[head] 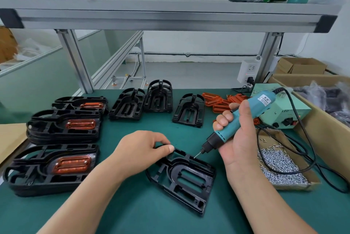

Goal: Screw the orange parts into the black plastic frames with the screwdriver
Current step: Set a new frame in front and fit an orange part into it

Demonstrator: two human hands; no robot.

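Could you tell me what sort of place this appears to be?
Probably a small factory assembly bench: stacked black frames, some with orange parts fitted, a corded electric screwdriver in the right hand, and a cardboard tray of loose screws.

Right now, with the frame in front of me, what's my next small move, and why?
Probably let the left hand release the black frame and fetch one of the loose orange parts: this frame's opening is bare, and the right hand grips the screwdriver.
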